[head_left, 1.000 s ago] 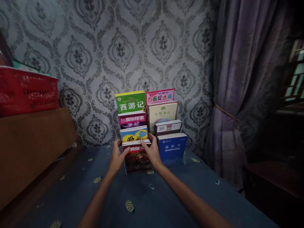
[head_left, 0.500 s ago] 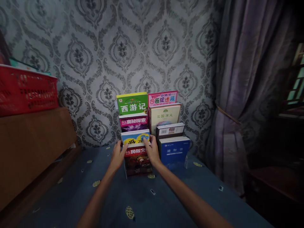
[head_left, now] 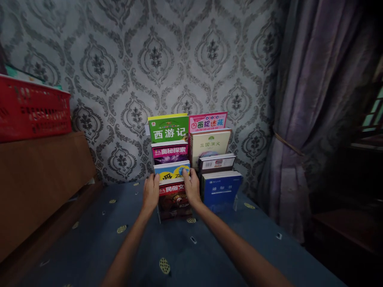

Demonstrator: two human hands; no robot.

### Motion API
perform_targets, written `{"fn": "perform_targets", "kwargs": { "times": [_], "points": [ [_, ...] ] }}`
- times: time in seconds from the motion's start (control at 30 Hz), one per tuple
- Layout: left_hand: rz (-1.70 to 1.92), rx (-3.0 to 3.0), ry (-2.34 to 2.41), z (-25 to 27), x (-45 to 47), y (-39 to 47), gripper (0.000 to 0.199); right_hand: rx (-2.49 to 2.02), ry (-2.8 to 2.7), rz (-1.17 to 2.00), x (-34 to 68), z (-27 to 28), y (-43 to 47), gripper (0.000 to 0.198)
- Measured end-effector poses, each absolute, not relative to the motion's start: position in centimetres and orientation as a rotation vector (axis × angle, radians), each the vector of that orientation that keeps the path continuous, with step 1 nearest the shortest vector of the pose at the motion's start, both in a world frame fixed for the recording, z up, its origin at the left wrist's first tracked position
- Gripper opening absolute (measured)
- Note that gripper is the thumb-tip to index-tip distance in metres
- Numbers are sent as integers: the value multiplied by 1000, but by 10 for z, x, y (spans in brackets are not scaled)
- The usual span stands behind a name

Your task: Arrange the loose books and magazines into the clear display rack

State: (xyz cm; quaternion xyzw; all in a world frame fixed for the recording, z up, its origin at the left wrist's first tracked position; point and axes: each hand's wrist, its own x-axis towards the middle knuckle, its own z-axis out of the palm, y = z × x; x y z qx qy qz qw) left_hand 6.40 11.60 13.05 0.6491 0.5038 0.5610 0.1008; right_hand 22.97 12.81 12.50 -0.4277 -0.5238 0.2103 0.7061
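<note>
My left hand grips the left edge of a blue and yellow book, its thumb upright along that side. On the book's right edge is my right hand, with its thumb pressed on the front cover. The book stands upright in the left column of a tiered stand, its lower part hidden by a dark book with a red title band. Behind it rise a magenta and purple book and a green book. Both hands' other fingers are partly hidden.
The right column holds a blue booklet, a dark book, a cream book and a pink book. At left, a red basket sits on a cardboard box. A curtain hangs right of the blue-covered table.
My left thumb has shifted up from the front book's top edge to the blue and yellow book's side. Slightly more of that book shows above the front one. The view has moved slightly.
</note>
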Motion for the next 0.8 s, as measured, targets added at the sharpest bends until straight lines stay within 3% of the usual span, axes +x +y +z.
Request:
{"fn": "perform_targets", "kwargs": {
  "times": [0.43, 0.8],
  "points": [
    [1723, 1714, 1054, 126, 57, 101, 64, -913, -1178, 436, 240, 123, 128, 53],
    [1818, 1748, 1327, 118, 55, 83, 37, -912, -1144, 493, 243, 121, 128, 55]
  ]
}}
